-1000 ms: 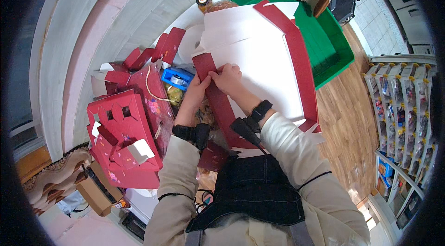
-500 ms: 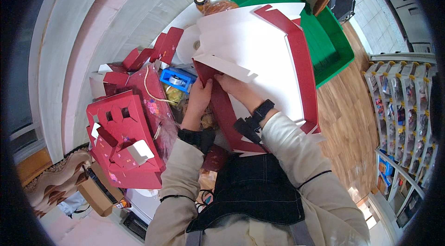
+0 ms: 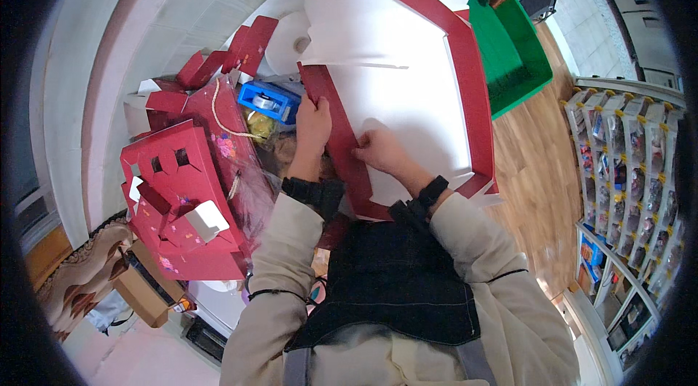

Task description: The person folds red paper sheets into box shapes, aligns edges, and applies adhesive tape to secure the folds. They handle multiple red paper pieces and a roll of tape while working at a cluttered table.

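Large flat cardboard sheet [image 3: 407,88], white on the face, dark red along its borders, lies over the middle of the table [image 3: 182,1] and leans out toward the green mat [image 3: 520,59] at the far right corner. Left hand [image 3: 313,128] pinches the red flap along the sheet's left edge; right hand [image 3: 378,150] presses fingers flat on that flap just beside the fold. Both hands are grasping the sheet.

Judgement: light, stiff but creasable (pre-cut slits would tear if pulled). Broad and floppy at the span, so best held near fold lines, not at free corners.

Nearby: blue tape dispenser [image 3: 267,100], finished red boxes [image 3: 185,204] at the table's left edge.
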The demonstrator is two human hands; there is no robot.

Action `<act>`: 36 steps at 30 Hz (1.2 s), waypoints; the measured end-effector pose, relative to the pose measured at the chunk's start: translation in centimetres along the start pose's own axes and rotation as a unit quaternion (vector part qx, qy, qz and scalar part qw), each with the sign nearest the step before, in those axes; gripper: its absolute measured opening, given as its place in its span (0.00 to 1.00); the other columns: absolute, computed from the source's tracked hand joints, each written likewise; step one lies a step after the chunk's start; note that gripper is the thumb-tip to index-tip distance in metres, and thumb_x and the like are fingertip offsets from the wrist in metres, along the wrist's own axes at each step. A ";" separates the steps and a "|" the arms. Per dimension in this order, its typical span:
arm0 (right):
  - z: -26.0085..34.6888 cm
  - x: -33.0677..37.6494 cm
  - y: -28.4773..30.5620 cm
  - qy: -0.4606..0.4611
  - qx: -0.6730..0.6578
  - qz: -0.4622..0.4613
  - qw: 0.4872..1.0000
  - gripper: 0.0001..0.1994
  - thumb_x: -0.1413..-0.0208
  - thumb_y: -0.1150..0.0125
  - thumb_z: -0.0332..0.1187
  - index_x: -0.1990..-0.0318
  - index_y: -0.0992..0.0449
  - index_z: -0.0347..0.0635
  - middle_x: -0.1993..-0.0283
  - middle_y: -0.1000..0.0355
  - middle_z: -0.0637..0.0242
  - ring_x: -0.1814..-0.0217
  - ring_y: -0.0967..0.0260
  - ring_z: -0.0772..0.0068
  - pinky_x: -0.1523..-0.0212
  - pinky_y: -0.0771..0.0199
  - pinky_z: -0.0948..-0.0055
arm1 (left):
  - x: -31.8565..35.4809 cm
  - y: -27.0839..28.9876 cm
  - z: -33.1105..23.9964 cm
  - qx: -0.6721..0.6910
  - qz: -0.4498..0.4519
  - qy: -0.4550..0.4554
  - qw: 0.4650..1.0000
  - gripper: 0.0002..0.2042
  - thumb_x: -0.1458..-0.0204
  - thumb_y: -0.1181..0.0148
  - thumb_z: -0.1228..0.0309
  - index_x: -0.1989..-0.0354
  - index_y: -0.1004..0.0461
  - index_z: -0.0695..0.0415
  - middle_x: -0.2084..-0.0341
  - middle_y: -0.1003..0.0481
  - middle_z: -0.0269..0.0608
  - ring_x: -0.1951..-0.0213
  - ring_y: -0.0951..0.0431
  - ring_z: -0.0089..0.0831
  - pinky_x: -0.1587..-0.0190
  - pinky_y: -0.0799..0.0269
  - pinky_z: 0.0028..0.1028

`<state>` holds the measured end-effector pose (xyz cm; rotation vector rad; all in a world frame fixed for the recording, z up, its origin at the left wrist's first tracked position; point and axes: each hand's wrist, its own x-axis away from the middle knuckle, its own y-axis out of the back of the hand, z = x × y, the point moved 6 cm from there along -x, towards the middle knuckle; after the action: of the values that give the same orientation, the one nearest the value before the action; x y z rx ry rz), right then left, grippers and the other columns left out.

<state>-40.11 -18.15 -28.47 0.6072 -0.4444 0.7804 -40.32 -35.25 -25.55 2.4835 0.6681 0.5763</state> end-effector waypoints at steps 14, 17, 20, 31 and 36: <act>-2.5 2.1 -2.7 -0.001 0.034 -0.045 0.998 0.09 0.57 0.38 0.32 0.69 0.21 0.35 0.71 0.25 0.47 0.67 0.25 0.48 0.63 0.26 0.56 | -0.4 -0.8 0.0 -0.018 -0.005 -0.002 1.000 0.15 0.43 0.51 0.69 0.52 0.34 0.68 0.58 0.26 0.64 0.54 0.27 0.59 0.53 0.31 0.45; -3.0 2.8 -2.9 -0.020 0.047 0.019 0.999 0.08 0.57 0.38 0.30 0.72 0.21 0.34 0.72 0.25 0.45 0.67 0.25 0.47 0.63 0.26 0.54 | -0.5 -0.9 0.5 -0.027 -0.019 -0.006 0.999 0.15 0.43 0.50 0.69 0.52 0.34 0.68 0.59 0.26 0.65 0.54 0.27 0.60 0.53 0.31 0.45; -2.1 2.6 -4.0 -0.016 0.047 0.003 0.999 0.07 0.56 0.40 0.28 0.74 0.21 0.32 0.72 0.26 0.43 0.67 0.25 0.42 0.64 0.26 0.50 | -0.2 -1.4 -0.3 -0.094 -0.019 0.005 0.995 0.17 0.43 0.49 0.69 0.50 0.36 0.69 0.60 0.26 0.66 0.55 0.26 0.61 0.54 0.30 0.46; 3.0 4.2 4.4 0.007 0.237 -0.036 0.971 0.09 0.47 0.49 0.29 0.66 0.24 0.33 0.66 0.25 0.46 0.61 0.26 0.47 0.63 0.25 0.54 | -1.7 -1.7 -0.2 -0.182 -0.046 -0.048 0.981 0.33 0.48 0.49 0.76 0.35 0.56 0.67 0.54 0.31 0.73 0.51 0.27 0.60 0.49 0.30 0.46; -2.1 7.1 19.9 0.064 0.339 -0.420 0.839 0.23 0.46 0.44 0.43 0.51 0.34 0.32 0.55 0.29 0.44 0.56 0.27 0.41 0.54 0.25 0.53 | -0.1 -1.5 -4.7 -0.348 -0.179 -0.222 0.893 0.33 0.51 0.47 0.78 0.35 0.52 0.66 0.43 0.40 0.69 0.38 0.40 0.56 0.39 0.42 0.48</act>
<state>-50.37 -2.07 -19.19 1.2869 0.2675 0.0905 -43.35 -32.48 -22.71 1.6711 0.5802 0.0615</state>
